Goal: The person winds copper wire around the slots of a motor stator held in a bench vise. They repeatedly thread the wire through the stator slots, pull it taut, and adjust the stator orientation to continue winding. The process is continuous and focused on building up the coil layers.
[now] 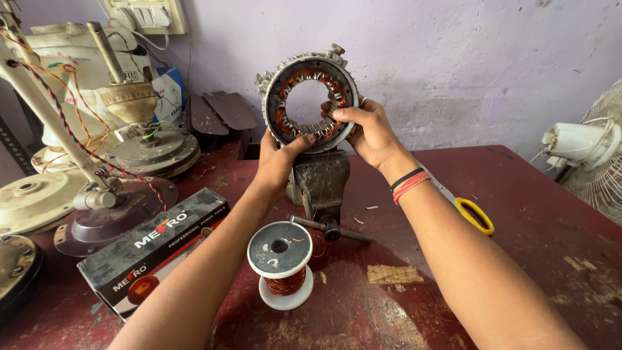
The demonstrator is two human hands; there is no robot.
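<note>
The stator ring sits upright on the bench vise, a grey laminated ring with copper coils round its inner slots. Both hands are closed on its lower rim: left hand underneath, right hand pinching the inner edge. A slip could tip it off the vise, or snag the thin wire running toward the copper wire spool on the red counter.

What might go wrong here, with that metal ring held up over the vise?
The stator ring is steadied only by the left hand and right hand above the vise, so it might slip. Fingertips reaching inside among the copper windings could perhaps nick them. The thin wire running to the copper wire spool may snag on the vise handle.
</note>
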